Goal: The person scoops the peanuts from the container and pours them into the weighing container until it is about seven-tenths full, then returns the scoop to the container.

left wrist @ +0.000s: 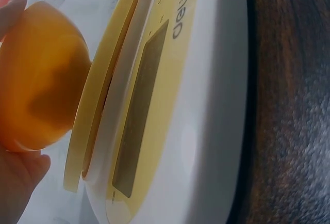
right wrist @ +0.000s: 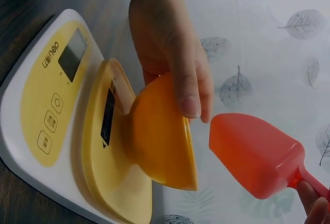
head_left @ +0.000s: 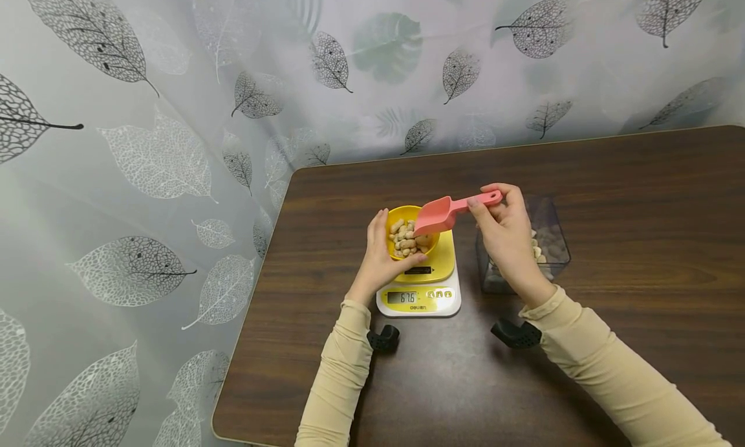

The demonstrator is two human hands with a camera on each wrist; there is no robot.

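Note:
A yellow bowl (right wrist: 162, 136) with peanuts (head_left: 405, 246) in it sits on the yellow plate of a kitchen scale (head_left: 451, 301), whose display reads 67.6. My left hand (head_left: 378, 259) grips the bowl's side, thumb at the near rim and fingers around the left. Above the bowl's right edge, my right hand (head_left: 512, 240) pinches the handle of a pink scoop (head_left: 436, 215). The scoop's mouth points left over the peanuts. In the right wrist view the scoop hangs a little apart from the bowl's rim.
A clear dark-tinted box (head_left: 553, 224) with pale nuts inside stands to the right, partly behind my right hand. Black wrist mounts (head_left: 384, 338) sit under both sleeves. The brown wooden table (head_left: 640, 240) meets a leaf-patterned curtain (head_left: 396, 65) at the back and left.

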